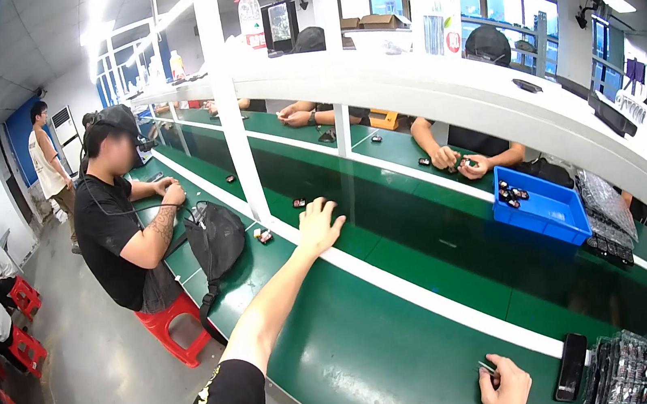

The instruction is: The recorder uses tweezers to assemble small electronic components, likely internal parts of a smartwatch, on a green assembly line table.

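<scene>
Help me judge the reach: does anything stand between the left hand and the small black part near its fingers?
Nothing visible does: the black part lies just beside the left hand; whether touching, I cannot tell. The white post stands left of both, not between.

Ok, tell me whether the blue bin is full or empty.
Neither: the blue bin is partly filled. Small dark pieces cluster at one end; its blue bottom shows beyond them.

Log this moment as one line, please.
Left hand: open, near small dark part | right hand: holding slim object | nearby: black phone
</scene>
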Available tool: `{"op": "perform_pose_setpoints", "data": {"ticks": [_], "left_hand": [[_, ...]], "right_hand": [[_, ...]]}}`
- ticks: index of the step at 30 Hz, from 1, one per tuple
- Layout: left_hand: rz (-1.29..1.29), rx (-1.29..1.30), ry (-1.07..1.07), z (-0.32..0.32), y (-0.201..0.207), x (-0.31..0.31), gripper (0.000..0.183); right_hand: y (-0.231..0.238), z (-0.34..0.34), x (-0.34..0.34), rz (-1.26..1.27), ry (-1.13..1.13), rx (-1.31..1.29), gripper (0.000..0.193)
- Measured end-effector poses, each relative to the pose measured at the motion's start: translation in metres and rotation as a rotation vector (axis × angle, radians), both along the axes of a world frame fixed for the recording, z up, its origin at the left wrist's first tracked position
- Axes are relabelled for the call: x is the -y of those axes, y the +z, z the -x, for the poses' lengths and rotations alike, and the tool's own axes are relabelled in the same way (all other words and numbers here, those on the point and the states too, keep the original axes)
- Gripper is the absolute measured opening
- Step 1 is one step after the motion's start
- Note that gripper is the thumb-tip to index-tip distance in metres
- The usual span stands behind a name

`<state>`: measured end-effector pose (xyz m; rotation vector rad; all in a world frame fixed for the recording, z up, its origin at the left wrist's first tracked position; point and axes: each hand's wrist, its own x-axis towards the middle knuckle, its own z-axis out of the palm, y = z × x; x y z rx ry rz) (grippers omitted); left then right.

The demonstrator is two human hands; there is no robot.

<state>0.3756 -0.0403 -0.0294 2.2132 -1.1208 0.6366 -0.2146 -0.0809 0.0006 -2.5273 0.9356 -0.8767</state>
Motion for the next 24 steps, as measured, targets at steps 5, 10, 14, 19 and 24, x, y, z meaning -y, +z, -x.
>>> {"op": "perform_pose_setpoints", "data": {"ticks": [5,10,14,19,24], "left_hand": [[-0.015,-0.125,0.321,-0.066,-0.014,0.002,0.078],[-0.045,-0.104,0.325,-0.084,-0.024,0.004,0.069],[-0.14,-0.101,0.311,-0.08,-0.035,0.004,0.048],[-0.115,-0.145,0.3,-0.094,-0.03,-0.007,0.05],[0.041,-0.151,-0.19,-0.01,0.01,0.055,0.043]], "right_hand": [[0.027,-0.006,-0.002,-0.055,0.004,-0.035,0.032],[0.019,0.003,-0.004,-0.14,-0.009,-0.006,0.033],[-0.016,0.011,0.0,-0.111,0.016,0.121,0.032],[0.017,0.011,-0.022,-0.184,-0.015,0.103,0.029],[-0.007,0.008,0.001,-0.134,0.006,0.252,0.024]]}}
